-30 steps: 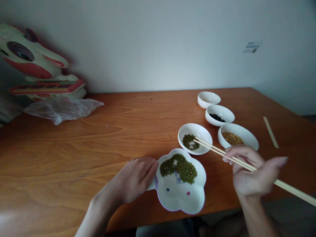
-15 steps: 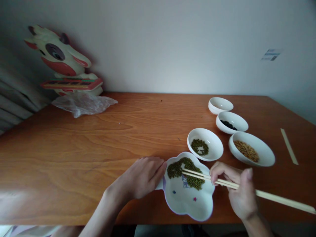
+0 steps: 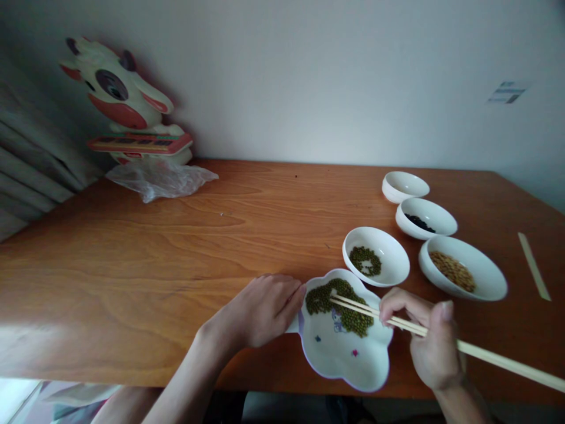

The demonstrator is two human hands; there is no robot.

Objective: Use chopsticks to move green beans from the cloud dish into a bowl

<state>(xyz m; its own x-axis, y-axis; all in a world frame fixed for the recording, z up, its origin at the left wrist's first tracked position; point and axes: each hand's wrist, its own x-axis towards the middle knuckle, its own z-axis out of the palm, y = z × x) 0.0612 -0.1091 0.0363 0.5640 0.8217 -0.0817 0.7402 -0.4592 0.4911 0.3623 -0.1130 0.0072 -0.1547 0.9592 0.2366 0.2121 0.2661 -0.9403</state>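
Observation:
My left hand [image 3: 269,309] is closed around the handle of a white flower-shaped dish [image 3: 342,368] with a lilac rim, at the table's front edge. Green mung beans [image 3: 353,318] lie in the far half of the dish, above small printed pictures. In my right hand [image 3: 430,338] is a pair of wooden chopsticks [image 3: 489,354]. Their tips are close together among the beans; whether a bean sits between them I cannot tell. Just beyond the dish stands a white bowl [image 3: 392,265] with some mung beans [image 3: 365,261] in it.
To the right are a bowl [image 3: 492,277] of tan beans, a bowl [image 3: 441,219] with dark beans, and another white bowl [image 3: 406,182]. A flat wooden strip [image 3: 534,265] lies at far right. A cow toy keyboard [image 3: 141,144] and clear plastic bag [image 3: 165,179] stand at back left.
The whole view has shifted slightly, so everything appears a little further right. Both hands keep their hold, and the chopstick tips stay among the beans in the dish.

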